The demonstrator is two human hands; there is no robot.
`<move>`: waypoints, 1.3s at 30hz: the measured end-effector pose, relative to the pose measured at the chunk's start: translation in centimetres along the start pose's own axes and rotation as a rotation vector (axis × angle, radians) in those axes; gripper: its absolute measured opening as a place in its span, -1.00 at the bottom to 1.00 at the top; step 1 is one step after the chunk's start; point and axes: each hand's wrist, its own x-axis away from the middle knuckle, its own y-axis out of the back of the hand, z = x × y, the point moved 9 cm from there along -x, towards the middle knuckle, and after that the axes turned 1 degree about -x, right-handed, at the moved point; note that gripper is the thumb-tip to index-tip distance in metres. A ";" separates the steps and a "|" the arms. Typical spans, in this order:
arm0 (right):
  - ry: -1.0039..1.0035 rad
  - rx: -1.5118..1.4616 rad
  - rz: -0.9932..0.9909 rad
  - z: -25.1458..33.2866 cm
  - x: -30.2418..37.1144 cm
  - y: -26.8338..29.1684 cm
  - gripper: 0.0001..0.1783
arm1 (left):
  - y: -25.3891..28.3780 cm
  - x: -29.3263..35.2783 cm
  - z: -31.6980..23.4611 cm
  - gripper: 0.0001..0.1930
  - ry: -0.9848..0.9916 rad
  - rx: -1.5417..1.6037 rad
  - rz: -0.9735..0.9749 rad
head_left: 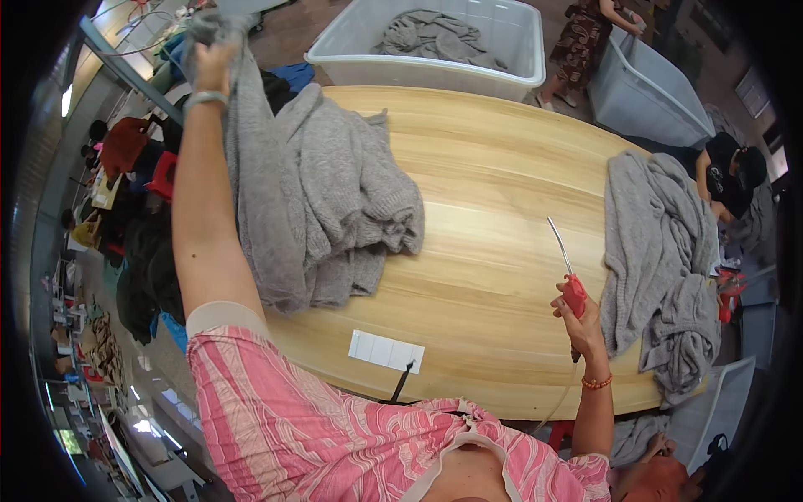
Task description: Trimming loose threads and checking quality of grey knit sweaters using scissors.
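My left hand (215,69) is raised at the far left, its fingers closed on a grey knit garment (268,184). That cloth hangs down from the hand over a heap of grey knitwear (343,167) at the table's left end. On the right, my right hand (585,322) grips a red air blow gun (574,294) by its handle. The gun's thin bent metal nozzle points up and away, above the bare wood. A pale hose trails down from it past my wrist.
The wooden table (493,184) carries a white card (385,350) near me and more grey knitwear (652,243) at right. Beyond stands a large white bin (427,71) with grey knitwear inside. Co-workers are at the right, one beside another bin (644,96).
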 end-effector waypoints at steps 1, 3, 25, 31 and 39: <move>-0.067 0.056 -0.078 -1.4 0.5 1.8 -0.54 | -11.2 6.1 -0.7 -0.31 -0.055 -0.091 0.081; -0.143 0.108 -0.193 -3.3 2.6 5.3 -0.54 | -23.6 18.3 -3.8 -0.16 0.403 -0.749 0.751; -0.531 0.610 -0.632 -24.9 23.5 41.3 -0.59 | -61.0 56.8 -60.7 -0.12 -0.743 -0.070 1.140; -0.518 0.509 -0.874 -27.8 31.6 47.5 -0.64 | -72.1 73.4 -85.6 0.03 -1.060 0.305 1.197; -0.509 0.491 -0.881 -31.7 35.0 52.1 -0.78 | -77.6 78.6 -86.3 -0.65 -0.922 0.382 1.159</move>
